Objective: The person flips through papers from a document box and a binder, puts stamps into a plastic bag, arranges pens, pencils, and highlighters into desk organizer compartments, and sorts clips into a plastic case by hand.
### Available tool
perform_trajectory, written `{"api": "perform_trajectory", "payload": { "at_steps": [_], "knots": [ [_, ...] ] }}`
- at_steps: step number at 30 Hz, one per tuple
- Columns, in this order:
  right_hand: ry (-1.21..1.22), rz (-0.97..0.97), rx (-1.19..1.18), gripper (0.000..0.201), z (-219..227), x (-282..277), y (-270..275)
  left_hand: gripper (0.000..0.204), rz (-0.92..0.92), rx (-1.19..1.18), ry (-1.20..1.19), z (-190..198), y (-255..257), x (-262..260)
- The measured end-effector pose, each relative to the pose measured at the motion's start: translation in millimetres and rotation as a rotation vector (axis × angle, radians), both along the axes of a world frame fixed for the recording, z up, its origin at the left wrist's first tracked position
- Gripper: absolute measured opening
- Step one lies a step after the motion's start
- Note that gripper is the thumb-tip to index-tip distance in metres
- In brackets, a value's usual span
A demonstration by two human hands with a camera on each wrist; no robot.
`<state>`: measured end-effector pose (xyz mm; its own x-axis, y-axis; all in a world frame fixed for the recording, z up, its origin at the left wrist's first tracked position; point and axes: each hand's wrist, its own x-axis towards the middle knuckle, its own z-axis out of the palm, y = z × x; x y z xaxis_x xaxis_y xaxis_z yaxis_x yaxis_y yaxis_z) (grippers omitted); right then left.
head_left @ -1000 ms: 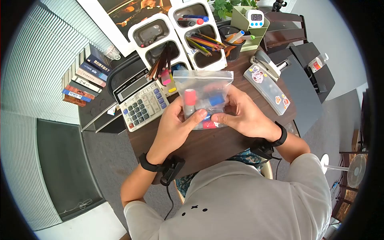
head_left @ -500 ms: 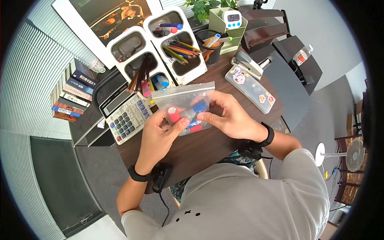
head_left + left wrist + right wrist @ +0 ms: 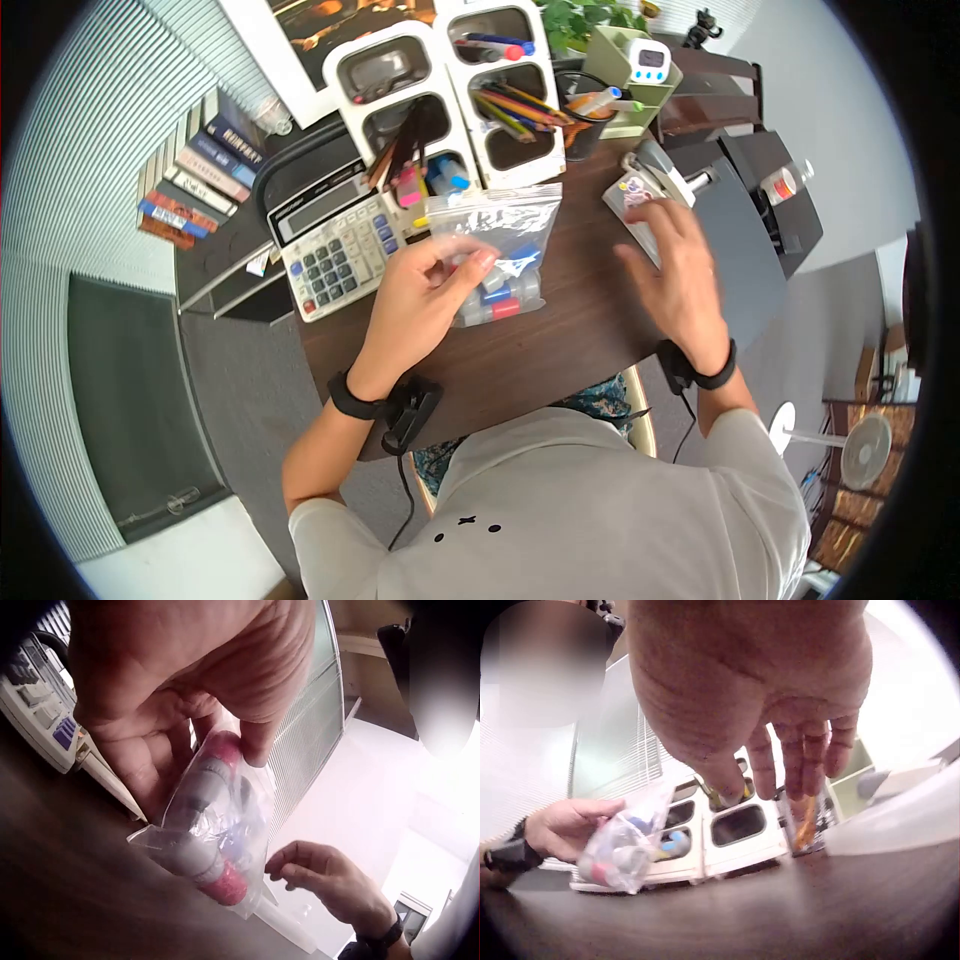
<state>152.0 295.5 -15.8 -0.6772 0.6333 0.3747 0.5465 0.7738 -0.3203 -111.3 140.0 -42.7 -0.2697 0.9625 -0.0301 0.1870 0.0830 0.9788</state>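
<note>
My left hand point(image 3: 412, 300) pinches a clear zip-lock bag point(image 3: 505, 215) by its left side, thumb in front and fingers behind. Inside lie several small cylinders with red and blue ends; a red end point(image 3: 227, 883) shows at the bag's bottom in the left wrist view, and part of the contents is hidden by the hand. The right hand point(image 3: 682, 285) is off the bag, over the right part of the desk, fingers loosely extended and holding nothing. Just beyond its fingertips lies a translucent pencil case point(image 3: 617, 203) with stickers, partly covered by the hand.
A calculator point(image 3: 335, 265) lies left of the bag. Behind it stand white organizers point(image 3: 465, 150) with pencils and markers, and a black mesh pen cup point(image 3: 580, 140). A stapler point(image 3: 672, 172) sits by the pencil case. Books point(image 3: 205, 165) stand far left.
The right hand has let go of the bag and moved right toward the pencil case. The left hand keeps hold of the bag. The head view has shifted.
</note>
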Motion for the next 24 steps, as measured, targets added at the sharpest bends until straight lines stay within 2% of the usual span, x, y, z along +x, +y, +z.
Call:
{"api": "perform_trajectory", "payload": {
  "at_steps": [2, 3, 5, 6, 10, 12, 15, 24],
  "knots": [
    [-0.131, -0.134, 0.063, 0.043, -2.7, 19.7, 4.8, 0.024, 0.023, -0.009, -0.016, -2.8, -1.1, -0.2],
    [-0.14, -0.12, 0.068, 0.043, -6.7, 27.3, 6.6, 0.025, 0.02, -0.017, -0.021, -4.0, -0.7, 0.7],
    [-0.254, -0.224, 0.105, 0.051, -14.4, 39.2, 9.8, 0.027, 0.022, -0.002, -0.041, -5.9, 0.0, 2.6],
    [-0.318, -0.277, -0.007, 0.052, -16.0, 41.8, 11.4, 0.029, 0.033, 0.013, -0.036, -7.2, 0.5, 3.4],
    [-0.274, -0.227, -0.025, 0.048, -19.9, 41.3, 9.7, 0.035, 0.047, 0.039, -0.089, -6.9, 1.0, 2.5],
    [-0.193, -0.115, -0.199, 0.046, -13.7, 35.1, 2.8, 0.036, 0.034, 0.065, -0.076, -9.1, 0.1, -0.1],
    [-0.111, -0.057, -0.325, 0.049, -8.9, 24.0, -7.1, 0.036, 0.024, 0.1, -0.075, -13.0, -1.1, -2.0],
    [-0.12, 0.033, -0.293, 0.049, -6.3, 12.4, -6.5, 0.022, 0.09, 0.1, -0.219, -15.9, -3.6, -5.2]
  ]
}}
